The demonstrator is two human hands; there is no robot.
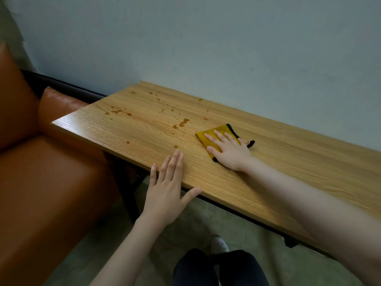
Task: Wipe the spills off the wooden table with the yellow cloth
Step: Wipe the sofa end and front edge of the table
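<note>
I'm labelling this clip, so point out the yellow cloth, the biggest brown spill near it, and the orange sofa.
yellow cloth (pixel 208 135): head view, bare yellow corner beyond the fingertips.
biggest brown spill (pixel 183 122): head view, middle of the elongated puddle.
orange sofa (pixel 45 182): head view, seat cushion top.

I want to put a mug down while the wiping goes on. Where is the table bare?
Bare wood runs right of the cloth under the right hand, between the wall and the near edge of the table. Left of the cloth, spills dot the top; the left hand rests on the near edge.
</note>
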